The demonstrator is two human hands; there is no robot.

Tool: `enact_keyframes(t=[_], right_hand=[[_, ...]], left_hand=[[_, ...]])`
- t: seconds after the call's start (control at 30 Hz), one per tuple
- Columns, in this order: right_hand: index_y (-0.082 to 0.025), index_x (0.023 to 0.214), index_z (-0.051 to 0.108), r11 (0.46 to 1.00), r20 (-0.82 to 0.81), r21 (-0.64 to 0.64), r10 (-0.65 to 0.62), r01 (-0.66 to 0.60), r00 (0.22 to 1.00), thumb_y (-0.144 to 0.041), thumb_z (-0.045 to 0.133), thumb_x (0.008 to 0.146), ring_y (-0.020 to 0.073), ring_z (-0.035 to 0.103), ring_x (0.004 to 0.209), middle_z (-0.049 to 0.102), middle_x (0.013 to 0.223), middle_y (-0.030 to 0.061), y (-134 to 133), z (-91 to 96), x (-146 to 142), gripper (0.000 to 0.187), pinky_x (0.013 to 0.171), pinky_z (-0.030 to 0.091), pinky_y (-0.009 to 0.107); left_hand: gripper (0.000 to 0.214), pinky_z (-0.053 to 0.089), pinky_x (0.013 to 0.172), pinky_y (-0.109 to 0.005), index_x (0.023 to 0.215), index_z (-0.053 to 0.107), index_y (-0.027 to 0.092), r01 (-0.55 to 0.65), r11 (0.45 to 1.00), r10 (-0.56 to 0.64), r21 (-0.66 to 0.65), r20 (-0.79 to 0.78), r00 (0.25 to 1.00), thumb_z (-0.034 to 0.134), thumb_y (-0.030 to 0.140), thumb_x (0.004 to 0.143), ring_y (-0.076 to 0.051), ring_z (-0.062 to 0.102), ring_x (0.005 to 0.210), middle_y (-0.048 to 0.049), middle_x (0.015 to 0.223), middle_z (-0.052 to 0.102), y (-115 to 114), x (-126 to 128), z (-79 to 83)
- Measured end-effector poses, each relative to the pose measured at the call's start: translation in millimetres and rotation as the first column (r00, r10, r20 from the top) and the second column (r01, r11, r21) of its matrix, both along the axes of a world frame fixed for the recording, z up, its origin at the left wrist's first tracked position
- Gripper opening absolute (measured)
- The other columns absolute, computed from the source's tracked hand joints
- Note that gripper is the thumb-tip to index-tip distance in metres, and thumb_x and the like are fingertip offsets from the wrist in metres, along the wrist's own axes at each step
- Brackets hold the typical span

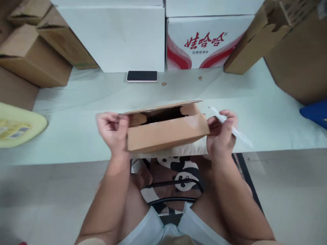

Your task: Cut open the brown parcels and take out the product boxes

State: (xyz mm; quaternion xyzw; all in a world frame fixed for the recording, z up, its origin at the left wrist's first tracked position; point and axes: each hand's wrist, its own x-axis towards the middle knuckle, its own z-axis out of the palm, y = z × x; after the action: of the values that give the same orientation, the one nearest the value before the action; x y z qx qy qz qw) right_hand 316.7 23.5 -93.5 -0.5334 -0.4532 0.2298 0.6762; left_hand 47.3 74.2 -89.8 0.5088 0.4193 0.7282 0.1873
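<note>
A small brown cardboard box (168,134) is held tilted at the front edge of the table, its long opening partly uncovered and its inside dark. The lid flap stands a little raised along the far side. My left hand (113,131) is closed on the box's left end, thumb near the flap's corner. At the other end, my right hand (223,132) pinches a slim white pen (240,136), slightly blurred, which slants across the fingers with its tip toward the box. Fingers of that same hand touch the box's right end, and some are hidden behind it.
A phone (142,76) and two cardboard scraps (164,83) lie on the pale-green table cover (76,102). White cartons (135,37) stand along the back. Brown boxes (46,58) crowd the left, and a tall narrow box (252,47) leans right. A yellow bottle (20,126) lies at the left.
</note>
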Motion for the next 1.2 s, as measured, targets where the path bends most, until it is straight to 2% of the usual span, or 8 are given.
enact_keyframes(t=[0.1, 0.23, 0.37, 0.53, 0.77, 0.87, 1.07, 1.2], right_hand=[[-0.027, 0.113, 0.05, 0.989, 0.237, -0.129, 0.096, -0.067, 0.967, -0.06, 0.048, 0.095, 0.0191, 0.07, 0.086, 0.071, 0.099, 0.0051, 0, 1.7, -1, 0.038, 0.077, 0.056, 0.035], [-0.02, 0.131, 0.055, 0.885, 0.63, -0.421, 0.126, 0.201, 0.766, -0.03, 0.053, 0.088, 0.0329, 0.066, 0.114, 0.067, 0.13, 0.016, 4, -7.3, 16, 0.045, 0.095, 0.054, 0.053], [-0.014, 0.139, 0.057, 0.785, 0.69, -0.556, 0.254, 0.273, 0.678, -0.018, 0.048, 0.085, 0.0404, 0.055, 0.133, 0.061, 0.14, 0.0224, 8, -19.0, 26, 0.055, 0.104, 0.046, 0.065], [-0.023, 0.117, 0.071, 0.971, 0.425, -0.222, 0.178, -0.089, 0.888, -0.046, 0.045, 0.098, 0.0284, 0.06, 0.126, 0.067, 0.127, 0.0127, 1, -4.2, 14, 0.04, 0.111, 0.047, 0.053], [-0.032, 0.09, 0.078, 0.923, 0.451, 0.043, 0.322, -0.381, 0.832, -0.066, 0.015, 0.1, 0.0274, 0.05, 0.135, 0.066, 0.126, 0.0024, -13, 16.2, -1, 0.072, 0.123, 0.031, 0.055], [-0.029, 0.078, 0.072, 0.94, 0.472, 0.106, 0.24, -0.325, 0.848, -0.067, 0.018, 0.1, 0.0288, 0.052, 0.132, 0.069, 0.121, 0.0025, -15, 16.3, -2, 0.069, 0.121, 0.033, 0.057], [-0.034, 0.104, 0.074, 0.88, 0.605, 0.064, 0.34, -0.47, 0.72, -0.064, 0.016, 0.1, 0.0326, 0.04, 0.148, 0.072, 0.122, 0.0014, -19, 18.5, -9, 0.066, 0.122, 0.028, 0.06], [-0.027, 0.084, 0.069, 0.907, 0.565, 0.199, 0.202, -0.37, 0.8, -0.064, 0.019, 0.099, 0.0333, 0.049, 0.14, 0.07, 0.12, 0.0051, -25, 13.7, -16, 0.064, 0.115, 0.038, 0.058]], left_hand=[[0.043, 0.043, 0.064, -0.029, 0.073, 0.047, 0.022, -0.048, 0.998, 0.05, -0.03, 0.062, 0.997, 0.087, 0.038, 0.074, -0.009, 0.048, 0.062, 0.0057, 0.067, 0.048, 12, -26, 1.0], [0.027, 0.049, 0.069, -0.035, 0.072, 0.062, 0.022, -0.08, 0.996, 0.078, -0.04, -0.057, 0.995, 0.086, 0.035, 0.077, -0.015, 0.059, 0.075, 0.0021, 0.077, 0.061, 18, -42, -8.2], [0.02, 0.054, 0.086, -0.048, 0.072, 0.074, 0.025, 0.027, 0.999, -0.03, -0.02, -0.157, 0.987, 0.084, 0.041, 0.078, -0.023, 0.062, 0.096, -0.003, 0.093, 0.064, 14, -42, -17.0], [0.045, 0.047, 0.113, -0.056, 0.082, 0.081, 0.026, 0.294, 0.942, -0.325, -0.163, -0.22, 0.92, 0.061, 0.066, 0.09, -0.031, 0.053, 0.126, -0.008, 0.126, 0.05, 2, -36, -9.7], [0.065, 0.027, 0.126, -0.067, 0.072, 0.079, 0.026, 0.365, 0.882, -0.439, -0.297, -0.24, 0.866, 0.045, 0.079, 0.086, -0.036, 0.044, 0.133, -0.0079, 0.139, 0.04, -11, -25, 5.6], [0.057, 0.031, 0.124, -0.061, 0.066, 0.072, 0.023, 0.353, 0.905, -0.4, -0.236, -0.19, 0.897, 0.052, 0.074, 0.084, -0.035, 0.045, 0.131, -0.0075, 0.136, 0.044, -11, -25, 7.0], [0.036, 0.047, 0.108, -0.051, 0.07, 0.051, 0.022, 0.29, 0.957, -0.29, -0.001, 0.06, 0.955, 0.063, 0.055, 0.08, -0.03, 0.06, 0.117, -0.0038, 0.116, 0.052, -9, -17, 19.1], [0.019, 0.053, 0.096, -0.046, 0.082, 0.062, 0.026, 0.088, 0.984, -0.081, 0.157, -0.051, 0.995, 0.067, 0.043, 0.08, -0.024, 0.063, 0.107, -0.0028, 0.109, 0.057, -22, -8, 44.2]])
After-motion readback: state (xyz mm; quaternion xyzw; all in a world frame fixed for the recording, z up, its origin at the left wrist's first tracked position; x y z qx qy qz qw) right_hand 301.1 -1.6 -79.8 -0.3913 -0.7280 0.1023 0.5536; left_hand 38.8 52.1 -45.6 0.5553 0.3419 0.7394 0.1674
